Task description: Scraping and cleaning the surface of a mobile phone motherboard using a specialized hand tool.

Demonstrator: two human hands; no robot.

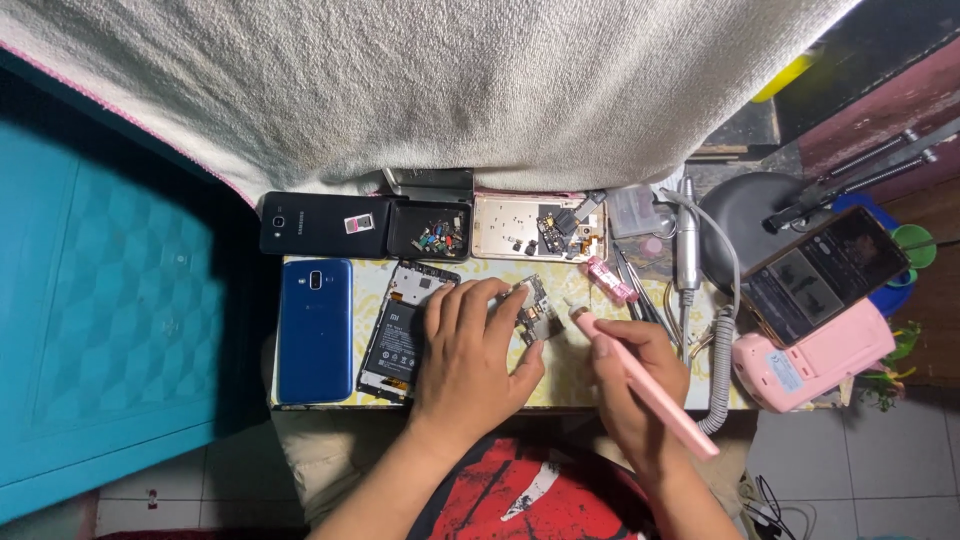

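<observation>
My left hand (470, 355) lies flat on an opened phone (398, 330) with its black battery exposed, and the fingertips pin a small circuit board (535, 308) to the table. My right hand (635, 375) grips a pink pen-shaped tool (645, 385), whose white tip points at the board from the right. The tool's tip is just beside the board; contact cannot be told.
A blue phone back (315, 328) and a black phone (322, 223) lie at the left. A black tray of small parts (430, 232) and a gold phone frame (535, 228) sit behind. Tweezers (640, 290), a grey handpiece on a coiled cord (688, 245), a pink device (810, 355) and a propped phone (822, 272) crowd the right.
</observation>
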